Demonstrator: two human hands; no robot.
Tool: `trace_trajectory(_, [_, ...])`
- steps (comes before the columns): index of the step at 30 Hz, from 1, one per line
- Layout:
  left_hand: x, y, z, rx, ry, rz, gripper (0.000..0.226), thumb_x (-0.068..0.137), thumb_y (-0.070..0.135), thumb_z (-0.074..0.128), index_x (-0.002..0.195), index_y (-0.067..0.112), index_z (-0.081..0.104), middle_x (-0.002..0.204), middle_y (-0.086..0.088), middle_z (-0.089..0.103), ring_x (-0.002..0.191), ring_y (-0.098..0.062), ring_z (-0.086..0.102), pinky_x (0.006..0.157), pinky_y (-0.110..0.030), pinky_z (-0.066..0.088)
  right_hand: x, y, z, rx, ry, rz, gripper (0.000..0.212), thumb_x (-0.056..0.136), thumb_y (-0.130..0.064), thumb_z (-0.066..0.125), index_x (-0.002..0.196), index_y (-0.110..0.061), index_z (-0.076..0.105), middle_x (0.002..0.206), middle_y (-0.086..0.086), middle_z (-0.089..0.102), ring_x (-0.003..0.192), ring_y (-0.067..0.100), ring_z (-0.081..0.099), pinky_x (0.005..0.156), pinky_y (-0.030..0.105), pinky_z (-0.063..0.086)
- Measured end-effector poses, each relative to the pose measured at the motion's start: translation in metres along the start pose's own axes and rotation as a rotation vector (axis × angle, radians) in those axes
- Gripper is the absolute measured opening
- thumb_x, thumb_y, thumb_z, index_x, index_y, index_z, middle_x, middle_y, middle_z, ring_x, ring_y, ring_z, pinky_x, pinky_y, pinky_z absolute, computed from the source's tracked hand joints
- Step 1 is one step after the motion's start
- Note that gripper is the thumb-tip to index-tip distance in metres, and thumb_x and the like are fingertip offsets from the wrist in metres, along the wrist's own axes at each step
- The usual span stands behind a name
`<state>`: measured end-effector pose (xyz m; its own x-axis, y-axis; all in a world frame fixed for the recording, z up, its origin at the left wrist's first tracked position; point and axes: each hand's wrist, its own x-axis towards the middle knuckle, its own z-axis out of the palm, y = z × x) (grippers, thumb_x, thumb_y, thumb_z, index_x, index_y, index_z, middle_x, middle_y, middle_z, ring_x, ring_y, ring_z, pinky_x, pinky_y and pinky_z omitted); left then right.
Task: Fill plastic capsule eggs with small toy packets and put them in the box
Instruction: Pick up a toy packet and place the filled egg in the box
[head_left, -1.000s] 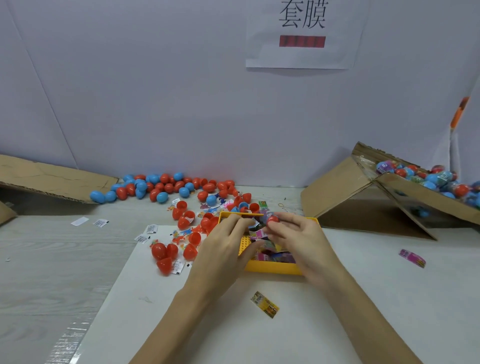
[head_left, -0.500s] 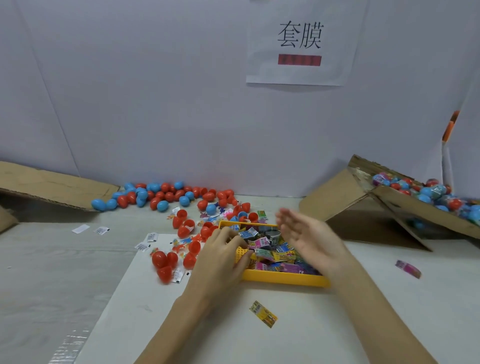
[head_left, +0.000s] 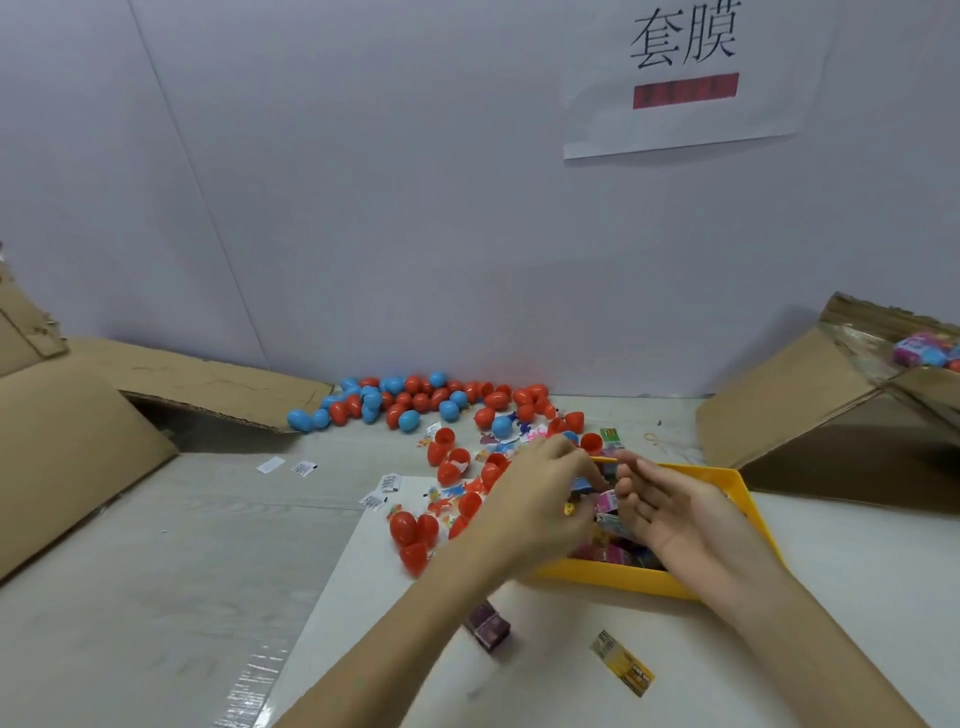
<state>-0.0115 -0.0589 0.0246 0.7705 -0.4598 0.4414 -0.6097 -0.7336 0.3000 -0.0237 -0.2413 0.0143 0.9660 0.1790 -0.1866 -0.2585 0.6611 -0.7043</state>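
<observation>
eggs (head_left: 415, 402) showing red and blue | tray (head_left: 613, 576) showing yellow | packets (head_left: 610, 512) in tray showing pink, blue, purple prints | loose packet (head_left: 622, 662) showing yellow-brown stripes | box (head_left: 789, 410) showing plain brown | sign (head_left: 685, 73) showing black characters over red bar | tabletop (head_left: 156, 571) showing pale grey

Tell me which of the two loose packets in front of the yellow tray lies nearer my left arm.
The purple packet. It lies right beside the left forearm; the yellow packet sits farther right, between both arms.
</observation>
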Motion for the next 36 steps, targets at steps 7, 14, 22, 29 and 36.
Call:
trace_trajectory(7, [0.049, -0.141, -0.028, 0.220, 0.102, -0.511, 0.029, 0.105, 0.029, 0.053, 0.119, 0.007, 0.066, 0.121, -0.011, 0.060, 0.112, -0.026, 0.055, 0.096, -0.039, 0.048, 0.001, 0.001, -0.003, 0.030, -0.005, 0.015, 0.024, 0.094, -0.008, 0.060, 0.109, 0.003, 0.076, 0.085, 0.010, 0.071, 0.071, 0.015, 0.067, 0.059, 0.022, 0.060])
trace_trajectory(14, [0.025, -0.203, -0.025, 0.448, -0.089, -0.606, 0.025, 0.104, 0.025, 0.053, 0.126, 0.016, 0.062, 0.139, -0.007, 0.052, 0.126, -0.028, 0.046, 0.104, -0.042, 0.046, 0.006, 0.003, -0.004, -0.020, 0.000, 0.007, 0.023, 0.090, -0.008, 0.064, 0.103, 0.002, 0.080, 0.086, 0.011, 0.072, 0.069, 0.015, 0.069, 0.058, 0.023, 0.059])
trace_trajectory(22, [0.019, -0.157, -0.033, 0.258, 0.119, -0.566, 0.026, 0.096, -0.002, 0.061, 0.120, 0.006, 0.060, 0.122, -0.012, 0.059, 0.104, -0.022, 0.056, 0.087, -0.028, 0.046, 0.005, 0.003, -0.002, -0.030, 0.009, 0.025, 0.023, 0.096, -0.007, 0.060, 0.096, 0.000, 0.082, 0.083, 0.010, 0.072, 0.070, 0.015, 0.068, 0.059, 0.022, 0.059])
trace_trajectory(29, [-0.002, -0.032, -0.015, -0.337, 0.310, -0.337, 0.030, 0.093, 0.008, 0.069, 0.120, 0.020, 0.067, 0.114, 0.009, 0.067, 0.103, -0.004, 0.063, 0.082, -0.010, 0.052, 0.003, 0.005, -0.001, -0.138, -0.004, -0.044, 0.023, 0.100, -0.007, 0.059, 0.104, -0.003, 0.081, 0.100, 0.013, 0.077, 0.083, 0.018, 0.076, 0.066, 0.024, 0.061])
trace_trajectory(36, [-0.026, 0.014, 0.021, -0.433, 0.271, -0.148, 0.036, 0.095, 0.011, 0.069, 0.129, 0.024, 0.070, 0.119, 0.007, 0.059, 0.116, -0.008, 0.057, 0.096, -0.022, 0.052, -0.004, 0.013, 0.000, -0.525, -0.054, -0.216, 0.024, 0.096, -0.010, 0.070, 0.118, -0.016, 0.076, 0.113, 0.008, 0.078, 0.111, 0.023, 0.073, 0.089, 0.031, 0.061])
